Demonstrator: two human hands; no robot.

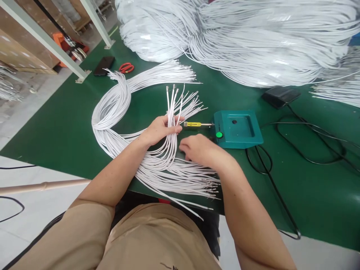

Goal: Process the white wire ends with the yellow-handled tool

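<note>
My left hand [163, 129] is closed round a small bunch of white wires [171, 144], whose stripped ends point up and away from me. Just right of it, my right hand [194, 148] has its fingers curled together low over the wires; whether a wire is pinched there I cannot make out. Beneath both hands spreads a long looped bundle of white cables [108, 140]. A teal machine [239, 144] with a green button stands right of my hands. Next to it lies a yellow-handled screwdriver [194, 124], its shaft toward the machine.
Large coils of white cable [261, 48] fill the table's far side. Red-handled scissors [126, 68] and a dark phone-like object [104, 66] lie at the back left. A black pedal [281, 96] and looping black cords [309, 159] occupy the right. A pale post [81, 77] stands at the left edge.
</note>
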